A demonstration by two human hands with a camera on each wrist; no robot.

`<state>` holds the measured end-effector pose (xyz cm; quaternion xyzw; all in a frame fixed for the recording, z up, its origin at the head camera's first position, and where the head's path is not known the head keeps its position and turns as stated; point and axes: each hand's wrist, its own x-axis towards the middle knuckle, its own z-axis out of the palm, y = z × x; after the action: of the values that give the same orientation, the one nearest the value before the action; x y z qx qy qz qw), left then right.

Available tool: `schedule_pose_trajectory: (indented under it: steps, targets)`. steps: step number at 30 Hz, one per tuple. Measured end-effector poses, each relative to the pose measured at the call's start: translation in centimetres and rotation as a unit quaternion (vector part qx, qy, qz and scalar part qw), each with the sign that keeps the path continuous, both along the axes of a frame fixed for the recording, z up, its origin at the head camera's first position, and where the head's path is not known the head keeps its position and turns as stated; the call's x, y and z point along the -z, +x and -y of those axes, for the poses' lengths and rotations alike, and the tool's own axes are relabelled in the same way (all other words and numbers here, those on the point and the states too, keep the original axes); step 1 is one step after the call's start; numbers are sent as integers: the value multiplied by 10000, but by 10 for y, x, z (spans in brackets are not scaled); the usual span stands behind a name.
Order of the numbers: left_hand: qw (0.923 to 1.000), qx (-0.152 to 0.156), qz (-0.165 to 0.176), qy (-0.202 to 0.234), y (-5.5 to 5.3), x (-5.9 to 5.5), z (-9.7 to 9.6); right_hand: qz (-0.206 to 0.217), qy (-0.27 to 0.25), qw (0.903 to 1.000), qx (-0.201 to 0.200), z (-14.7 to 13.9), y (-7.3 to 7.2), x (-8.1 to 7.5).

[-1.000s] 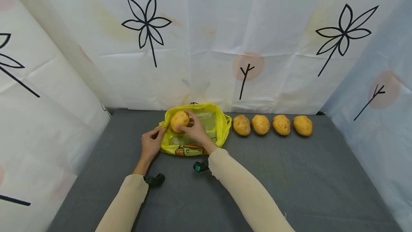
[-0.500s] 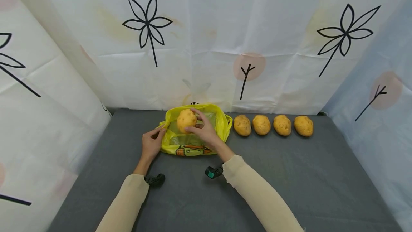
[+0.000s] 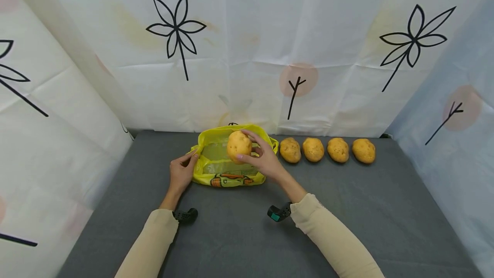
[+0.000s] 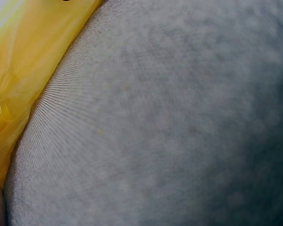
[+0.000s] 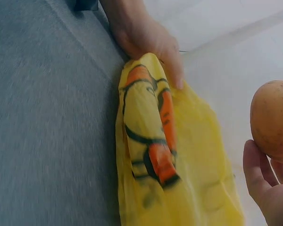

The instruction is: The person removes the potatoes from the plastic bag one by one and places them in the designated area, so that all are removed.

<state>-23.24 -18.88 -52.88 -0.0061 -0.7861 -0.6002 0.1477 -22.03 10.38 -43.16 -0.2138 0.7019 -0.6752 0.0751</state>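
A yellow plastic bag (image 3: pixel 216 178) with a printed orange and black pattern lies with its mouth spread at the back of the table. My left hand (image 3: pixel 182 171) pinches the bag's left rim; in the left wrist view the bag (image 4: pixel 33 52) fills the top left corner. Over the bag's right half, my right hand (image 3: pixel 268 160) holds a potato (image 3: pixel 238 146) between thumb and fingers. The right wrist view shows that potato (image 5: pixel 272 120) raised beside the bag (image 5: pixel 198 155), with the left hand (image 5: pixel 148 40) at the bag's far end.
To the right of the bag, several potatoes (image 3: pixel 313 149) lie in a row near the back edge of the grey table (image 3: pixel 239 239). White printed cloth (image 3: pixel 247 55) hangs behind and at both sides. Each wrist wears a black device (image 3: pixel 186 216).
My right hand has moved right with the potato, from the bag's left side to its right half, lifting it higher. The left hand has stayed on the bag's rim.
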Motion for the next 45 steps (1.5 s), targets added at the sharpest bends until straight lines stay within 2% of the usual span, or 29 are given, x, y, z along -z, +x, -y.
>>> schedule_pose_trajectory:
  steps: [6,12,18,27,32,38,45]
  targets:
    - [10000,24,-31,13,0,1,0,-61,63,9999,-90,-24,7,-6]
    - [10000,7,-9,47,1,3,1,-204,231,9995,-13,-51,13,-12]
    - [10000,-36,-32,6,2,2,2,-336,262,9989,187,-81,17,-18]
    - [10000,-63,-51,-19,2,3,2,-286,474,9970,550,-134,27,-23]
    - [10000,-31,-57,-6,2,3,1,-427,294,9965,657,-167,34,-24]
    - [10000,-55,-28,6,1,2,1,-429,317,9934,1018,-206,43,-27]
    - [10000,-85,2,-8,0,2,-1,-432,239,9844,1690,-247,49,-27]
